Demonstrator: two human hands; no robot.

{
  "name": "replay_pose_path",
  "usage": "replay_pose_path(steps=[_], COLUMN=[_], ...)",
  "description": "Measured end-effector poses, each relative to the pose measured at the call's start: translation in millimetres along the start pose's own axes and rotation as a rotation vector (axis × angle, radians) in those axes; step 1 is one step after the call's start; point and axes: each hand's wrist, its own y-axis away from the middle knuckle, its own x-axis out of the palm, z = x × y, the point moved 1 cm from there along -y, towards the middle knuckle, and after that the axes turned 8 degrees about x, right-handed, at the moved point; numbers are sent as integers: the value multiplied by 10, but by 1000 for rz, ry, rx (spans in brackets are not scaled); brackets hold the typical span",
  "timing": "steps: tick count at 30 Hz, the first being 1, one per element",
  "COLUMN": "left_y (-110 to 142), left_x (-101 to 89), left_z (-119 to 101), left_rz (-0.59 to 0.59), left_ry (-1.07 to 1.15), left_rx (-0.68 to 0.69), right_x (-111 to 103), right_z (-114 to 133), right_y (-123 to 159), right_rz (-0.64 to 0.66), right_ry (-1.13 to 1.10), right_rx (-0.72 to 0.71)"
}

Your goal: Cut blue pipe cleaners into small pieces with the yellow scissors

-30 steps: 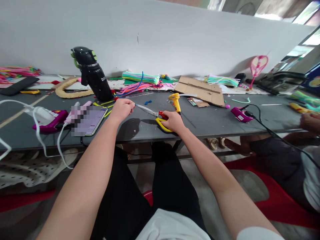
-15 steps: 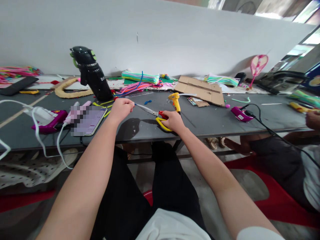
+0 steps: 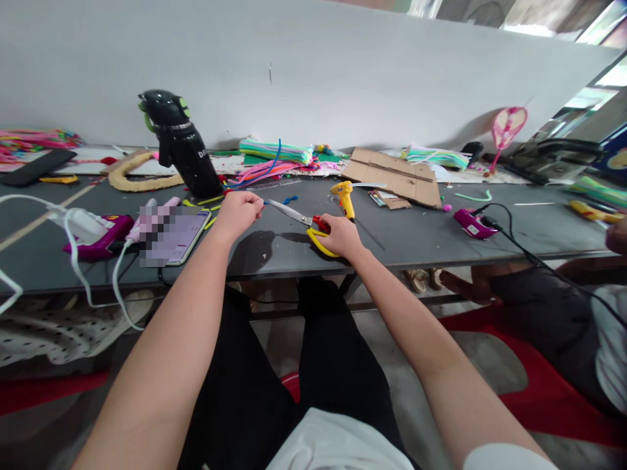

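My right hand (image 3: 341,236) grips scissors (image 3: 290,212) with yellow and red handles, their blades pointing left toward my left hand. In a closed pinch, my left hand (image 3: 241,212) holds a blue pipe cleaner (image 3: 266,202). Only its short end shows past the fingertips, by the scissor tips; the rest is hidden. Just beyond the blades lie small blue pieces (image 3: 290,198) on the grey table (image 3: 392,238). A yellow glue gun (image 3: 345,198) stands behind my right hand.
Left of my left arm are a phone (image 3: 189,238), a purple power socket (image 3: 100,238) with white cables, and a black bottle (image 3: 189,153). Pipe cleaner bundles (image 3: 277,150) and cardboard (image 3: 392,176) lie along the wall. Another person's hand (image 3: 616,236) is at far right.
The scissor tips have shifted slightly, and less blue pipe cleaner shows between them and my left fingers. More blue shows among the pieces beyond the blades. Both hands stay nearly in place.
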Motion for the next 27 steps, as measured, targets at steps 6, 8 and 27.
replay_pose_path(steps=[6, 8, 27], left_y=[22, 24, 16], left_x=[-3, -2, 3], left_z=[-63, -75, -70], left_rz=[19, 19, 31], left_ry=[74, 83, 110], left_rx=[-51, -64, -80], right_x=[-1, 6, 15], right_z=[2, 0, -8], right_y=[10, 8, 2], right_rz=[0, -2, 29], right_ry=[-6, -8, -25], right_rx=[-13, -15, -5])
